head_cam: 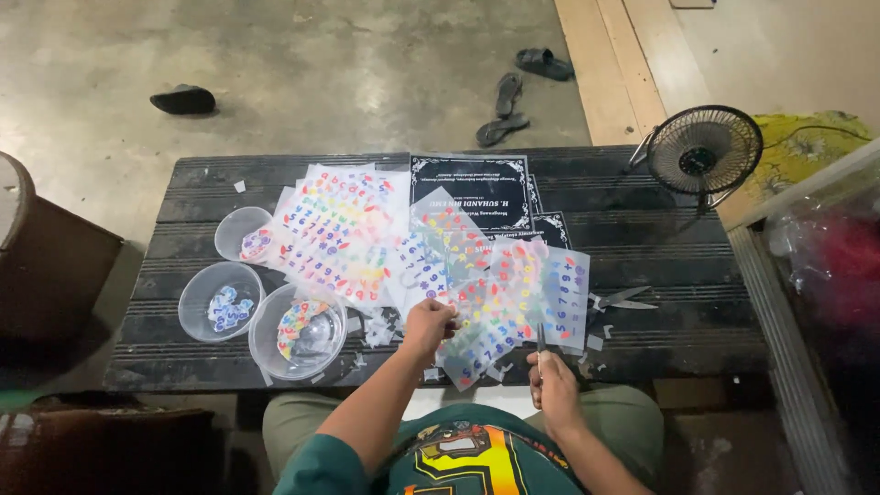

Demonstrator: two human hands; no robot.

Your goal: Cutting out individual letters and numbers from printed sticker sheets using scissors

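Cutting coloured number stickers from a clear sheet at the near edge of the dark surface (pixel 642 257).

The left hand (pixel 429 323) pinches the sticker sheet (pixel 513 307); the right hand (pixel 553 380) grips scissors (pixel 540 341) at its 5 o'clock corner. Next cut needs blades lined between rows. At 9 o'clock, three clear bowls (pixel 220 302) hold cut stickers.
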